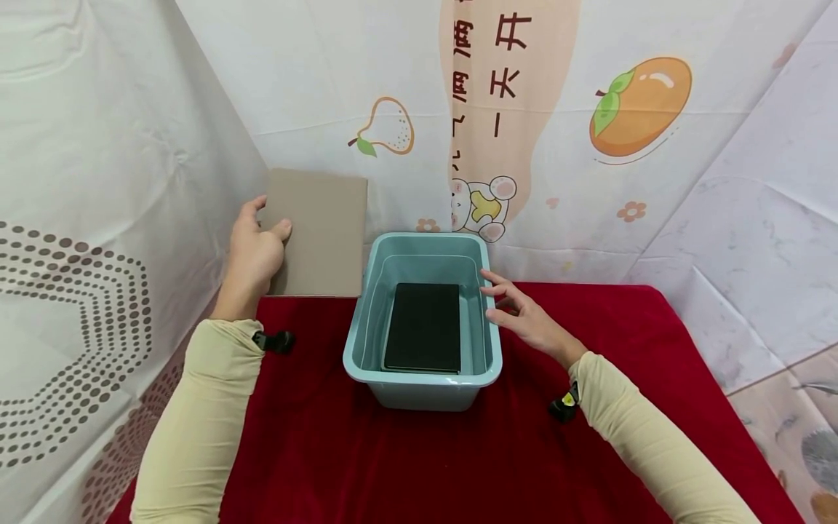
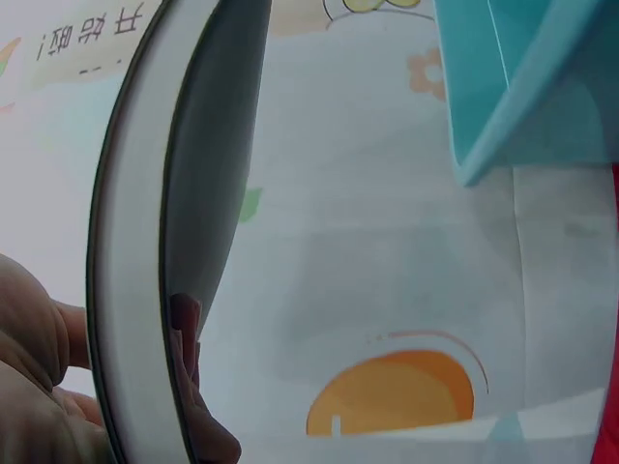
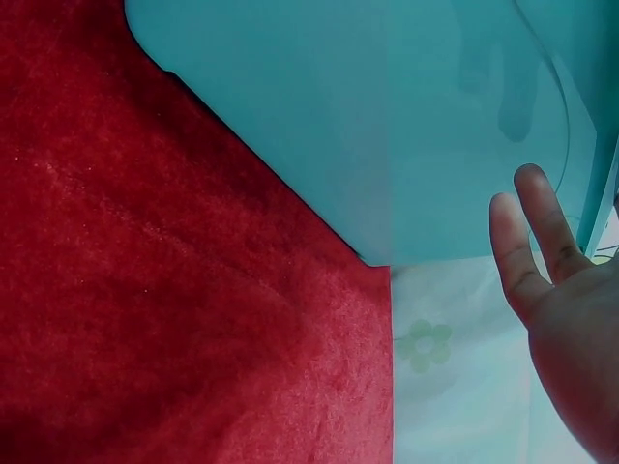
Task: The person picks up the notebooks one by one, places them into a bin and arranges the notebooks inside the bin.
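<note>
My left hand (image 1: 252,251) grips a grey-brown hardcover notebook (image 1: 324,233) by its left side, thumb on the front cover. It is held up left of a light blue plastic basin (image 1: 419,397). The left wrist view shows the notebook's white page edges (image 2: 131,242) between dark cover edges. Inside the basin, a black notebook (image 1: 424,327) lies flat; whether anything is under it, I cannot tell. My right hand (image 1: 530,320) is at the basin's right rim, fingers loosely extended and holding nothing. In the right wrist view, two fingers (image 3: 515,246) show beside the basin wall.
A red velvet cloth (image 1: 314,444) covers the table under the basin. Behind it hangs a white printed sheet (image 1: 314,80) with fruit drawings, close to the basin's far side. Another patterned sheet (image 1: 98,182) hangs at the left, near my left arm.
</note>
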The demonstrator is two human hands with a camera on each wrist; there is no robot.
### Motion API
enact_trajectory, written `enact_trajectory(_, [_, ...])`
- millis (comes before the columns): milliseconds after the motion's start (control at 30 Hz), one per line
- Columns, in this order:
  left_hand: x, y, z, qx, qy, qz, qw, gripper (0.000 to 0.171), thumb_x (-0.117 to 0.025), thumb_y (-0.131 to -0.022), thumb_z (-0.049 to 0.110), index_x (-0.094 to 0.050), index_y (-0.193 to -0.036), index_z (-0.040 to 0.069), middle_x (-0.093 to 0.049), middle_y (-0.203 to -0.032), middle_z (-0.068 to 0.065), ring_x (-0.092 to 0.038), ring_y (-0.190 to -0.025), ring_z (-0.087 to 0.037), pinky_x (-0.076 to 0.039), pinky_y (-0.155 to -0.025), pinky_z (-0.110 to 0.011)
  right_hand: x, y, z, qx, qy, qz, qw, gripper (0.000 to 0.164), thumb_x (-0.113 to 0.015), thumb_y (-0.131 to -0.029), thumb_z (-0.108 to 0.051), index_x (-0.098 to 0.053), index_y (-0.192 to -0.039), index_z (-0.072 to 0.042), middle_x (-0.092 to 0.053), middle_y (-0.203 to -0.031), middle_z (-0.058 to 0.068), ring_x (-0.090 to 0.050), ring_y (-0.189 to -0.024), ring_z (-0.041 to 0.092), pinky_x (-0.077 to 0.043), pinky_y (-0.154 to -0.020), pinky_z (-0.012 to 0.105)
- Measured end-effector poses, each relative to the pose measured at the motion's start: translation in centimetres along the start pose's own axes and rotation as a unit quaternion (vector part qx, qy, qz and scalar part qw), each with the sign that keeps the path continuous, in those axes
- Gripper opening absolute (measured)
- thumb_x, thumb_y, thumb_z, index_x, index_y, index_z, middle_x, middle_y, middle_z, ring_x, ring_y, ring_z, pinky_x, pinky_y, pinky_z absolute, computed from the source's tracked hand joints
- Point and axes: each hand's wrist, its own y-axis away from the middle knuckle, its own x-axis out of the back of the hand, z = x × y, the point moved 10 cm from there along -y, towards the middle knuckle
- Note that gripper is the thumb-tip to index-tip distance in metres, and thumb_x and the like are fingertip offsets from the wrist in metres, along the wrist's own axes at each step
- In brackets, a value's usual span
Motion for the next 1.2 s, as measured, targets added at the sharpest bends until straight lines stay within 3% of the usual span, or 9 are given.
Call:
enact_trajectory(300, [-2.3,0.0,1.3,-0.012,0.046,-0.008,0.9988,0.061,-0.051,-0.106,0.023,-0.026,-0.162,0.025,-0.043,-0.147,-0.019,-0.053,-0.115,-0.024,-0.049,-0.094,-0.043,-0.1,0.0,0.0,0.005,-0.004,-0.002,1.000,0.047,-0.063,-0.101,-0.030,-0.048,-0.145,-0.025,-0.025,-0.168,-0.016,-0.052,-0.127,0.031,-0.046,-0.105,0.047])
enact_trajectory(667, [-5.9,0.1,1.6,0.028,0.131,-0.048,0.9898,0.060,-0.050,-0.107,0.024,-0.024,-0.161,0.028,-0.045,-0.149,-0.013,-0.059,-0.114,-0.023,-0.049,-0.094,-0.042,-0.1,-0.3,0.2,0.009,-0.006,-0.003,1.000,0.051,-0.062,-0.101,-0.029,-0.047,-0.147,-0.016,-0.024,-0.169,-0.010,-0.052,-0.128,0.034,-0.048,-0.104,0.047])
enact_trajectory(833, [-7.5,0.2,2.0,0.028,0.158,-0.050,0.9857,0.055,-0.050,-0.107,0.022,-0.031,-0.158,0.026,-0.047,-0.146,-0.012,-0.058,-0.112,-0.023,-0.047,-0.093,-0.041,-0.3,-0.5,0.2,0.010,-0.006,-0.001,1.000,0.050,-0.063,-0.100,-0.032,-0.048,-0.146,-0.021,-0.025,-0.169,-0.011,-0.053,-0.127,0.032,-0.048,-0.103,0.046])
enact_trajectory(1200, [-11.0,0.9,1.6,0.064,0.180,-0.066,0.9794,0.052,-0.050,-0.107,0.024,-0.036,-0.156,0.032,-0.052,-0.133,-0.008,-0.059,-0.119,-0.027,-0.047,-0.103,-0.053,-0.2,-0.2,0.1,0.012,-0.006,0.001,1.000,0.046,-0.062,-0.101,-0.029,-0.049,-0.144,-0.020,-0.025,-0.169,-0.012,-0.053,-0.125,0.031,-0.047,-0.103,0.044])
